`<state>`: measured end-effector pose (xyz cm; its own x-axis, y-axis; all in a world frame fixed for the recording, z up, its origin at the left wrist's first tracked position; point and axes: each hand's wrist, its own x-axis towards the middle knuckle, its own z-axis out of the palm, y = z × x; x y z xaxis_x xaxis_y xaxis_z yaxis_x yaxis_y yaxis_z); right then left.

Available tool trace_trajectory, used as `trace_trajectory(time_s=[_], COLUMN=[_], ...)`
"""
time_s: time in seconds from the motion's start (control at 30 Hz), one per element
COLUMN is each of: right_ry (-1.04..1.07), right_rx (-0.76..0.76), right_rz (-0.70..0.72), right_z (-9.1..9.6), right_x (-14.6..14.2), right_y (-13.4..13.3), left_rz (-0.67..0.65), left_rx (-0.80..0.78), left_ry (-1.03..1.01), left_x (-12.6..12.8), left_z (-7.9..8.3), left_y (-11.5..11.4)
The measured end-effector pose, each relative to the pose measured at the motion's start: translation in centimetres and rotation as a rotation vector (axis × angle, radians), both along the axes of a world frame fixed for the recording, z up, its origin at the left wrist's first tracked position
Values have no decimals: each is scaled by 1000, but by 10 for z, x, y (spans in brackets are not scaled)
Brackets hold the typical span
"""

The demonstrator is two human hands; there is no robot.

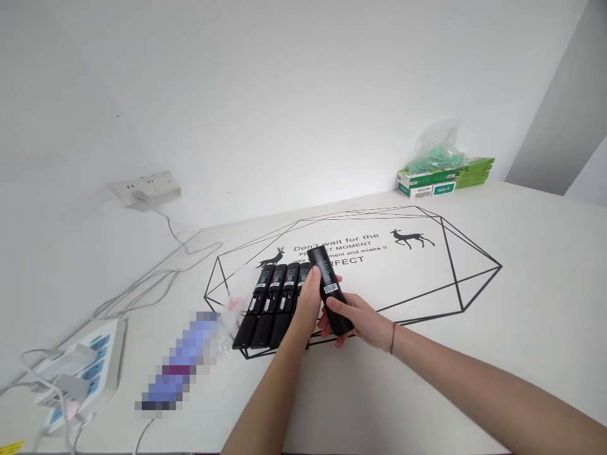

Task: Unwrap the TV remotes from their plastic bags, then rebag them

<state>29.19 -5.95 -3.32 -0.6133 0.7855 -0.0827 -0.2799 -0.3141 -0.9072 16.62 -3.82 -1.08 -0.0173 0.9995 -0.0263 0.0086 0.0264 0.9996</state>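
Black plastic device [331,285], remote-like, back uppermost, raised above the table [408,392]. Left hand [309,296] clamped round its left edge; right hand [356,315] closed about its lower end. Just left of it, a row of matching devices [271,302] lies side by side, four visible, middle recesses seemingly uncovered. Judged partway: the row set out, the held piece unfinished; whether its recess is covered, cannot tell. Far off, green-and-white boxes [427,180] by the wall [303,126], contents hidden.

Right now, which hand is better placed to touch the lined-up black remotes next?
Probably the left hand: it's nearer the lined-up remotes, while the right hand is farther away. Both grip the held remote.
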Motion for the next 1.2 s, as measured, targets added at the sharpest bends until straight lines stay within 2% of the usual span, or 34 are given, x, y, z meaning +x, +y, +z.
trace_trajectory(time_s=[0.27, 0.6, 0.77, 0.93, 1.07, 1.2], right_ry=[-8, -16, -21, -66, -190, -448], right_rx=[-18, -21, -114, -132, -77, 108], right_rz=[-8, -49, -112, -118, -119, -177], right_z=[-2, -2, 3, 10, 14, 10], right_x=[0, 0, 0, 3, 6, 6], right_y=[1, 0, 1, 2, 2, 3], left_rz=[30, 14, -87, -60, 34, 114], left_rx=[-5, -2, 39, 186, 217, 164], left_ry=[27, 45, 49, -5, 8, 124], left_x=[1, -3, -4, -3, -7, -14], left_z=[5, -2, 5, 6, 2, -3], left_y=[-1, 4, 2, 3, 6, 10])
